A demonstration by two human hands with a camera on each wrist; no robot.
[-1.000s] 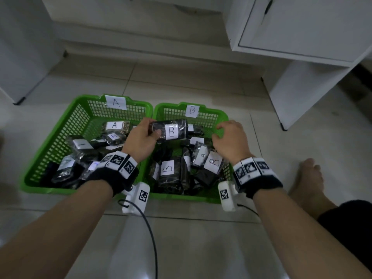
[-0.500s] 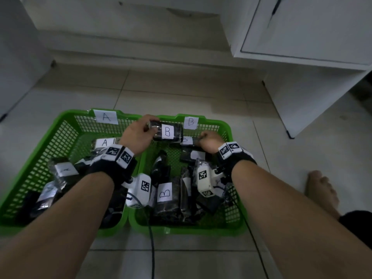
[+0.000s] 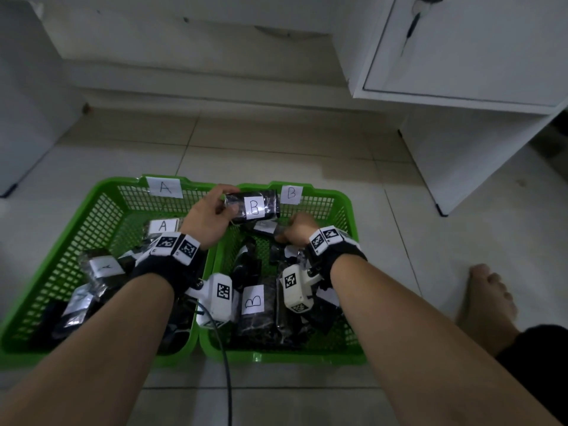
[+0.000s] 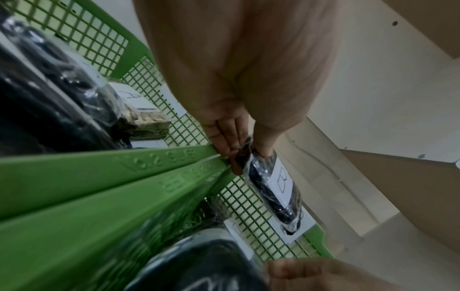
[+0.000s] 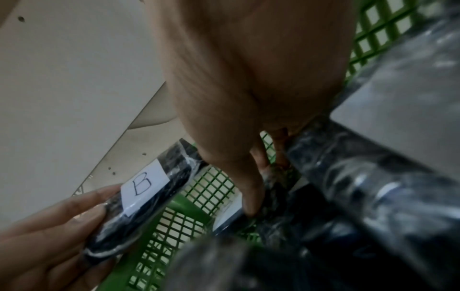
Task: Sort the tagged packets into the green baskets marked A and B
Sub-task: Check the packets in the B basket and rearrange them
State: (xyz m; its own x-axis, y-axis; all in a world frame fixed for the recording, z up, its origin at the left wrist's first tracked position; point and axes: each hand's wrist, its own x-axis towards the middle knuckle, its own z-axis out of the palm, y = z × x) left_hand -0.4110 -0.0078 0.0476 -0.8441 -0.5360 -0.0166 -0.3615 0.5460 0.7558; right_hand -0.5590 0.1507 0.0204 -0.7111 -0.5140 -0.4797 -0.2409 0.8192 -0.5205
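Note:
Two green baskets stand side by side on the floor: basket A (image 3: 92, 204) on the left and basket B (image 3: 344, 207) on the right. Both hold several black packets with white tags. My left hand (image 3: 215, 216) pinches one end of a black packet tagged B (image 3: 255, 206) and holds it level above the far end of basket B. The left wrist view shows the same packet (image 4: 276, 183) between thumb and fingers (image 4: 224, 149). My right hand (image 3: 296, 232) reaches down into basket B, its fingers (image 5: 254, 196) curled on a dark packet (image 5: 278, 189) that lies there.
A white cabinet (image 3: 461, 56) stands at the back right, its side panel reaching the floor. A bare foot (image 3: 488, 302) rests right of basket B. A black cable (image 3: 226, 364) runs from the left wrist camera toward me over the tiles. A pale panel (image 3: 24, 103) stands at far left.
My left hand carried the B packet farther back over basket B. My right hand left the basket's right side and dipped in among the packets at its far end.

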